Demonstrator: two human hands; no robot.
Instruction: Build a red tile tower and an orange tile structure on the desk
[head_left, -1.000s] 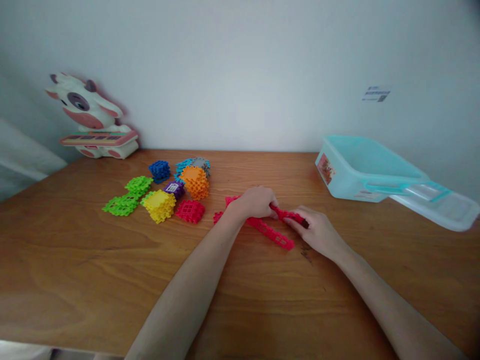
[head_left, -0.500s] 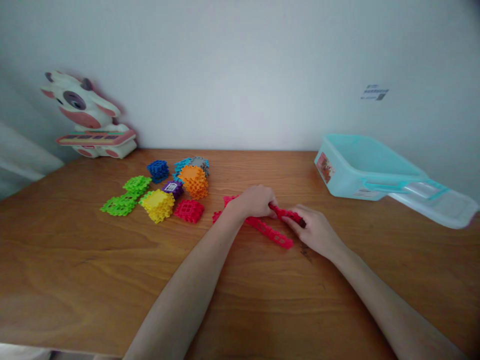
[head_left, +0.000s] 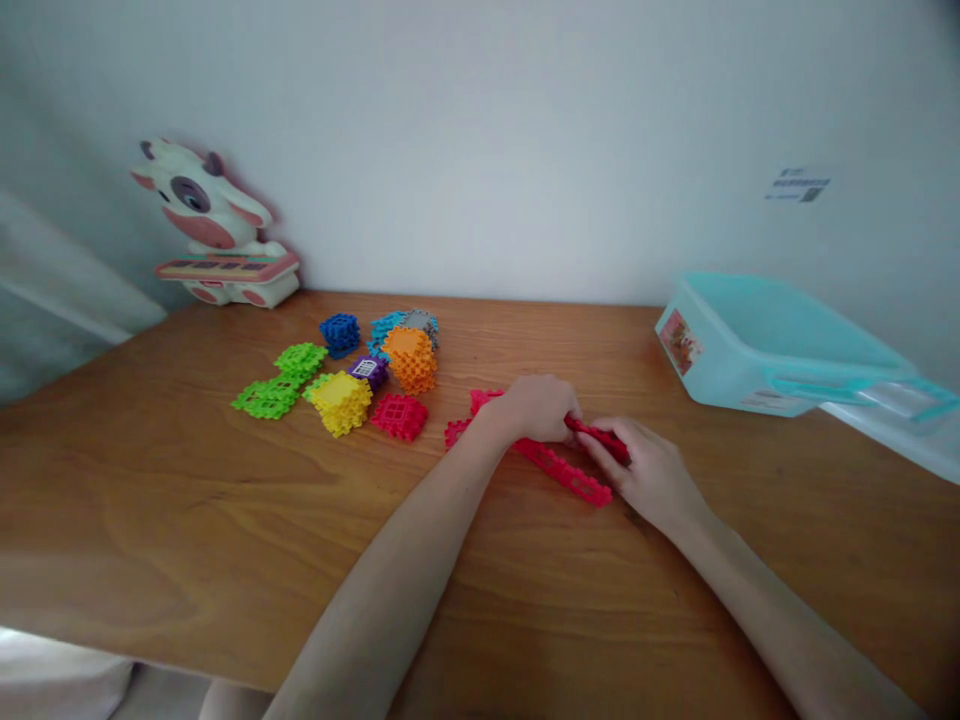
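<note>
Head view: a red lattice strip (head_left: pixel 600 436), narrow and built of open-grid plastic squares joined end to end, runs slantwise between the two hands. The left hand (head_left: pixel 536 408) is clenched over its far end, fingers (head_left: pixel 559 420) curled down around it. The right hand (head_left: pixel 654 472) pinches the near end between thumb and fingertips.

Just beneath both sets of fingers, a second red strip (head_left: pixel 570 478) of the same grid lies flat on the surface (head_left: pixel 225 520). Loose red squares (head_left: pixel 486 399) peek out behind the left knuckles.

Farther left of the left fingers sit a pink block (head_left: pixel 400 415), a yellow block (head_left: pixel 342 401), an orange block (head_left: pixel 409 359) and green pieces (head_left: pixel 281 383). Well apart to the right of the right fingers stands a teal tub (head_left: pixel 750 350).
</note>
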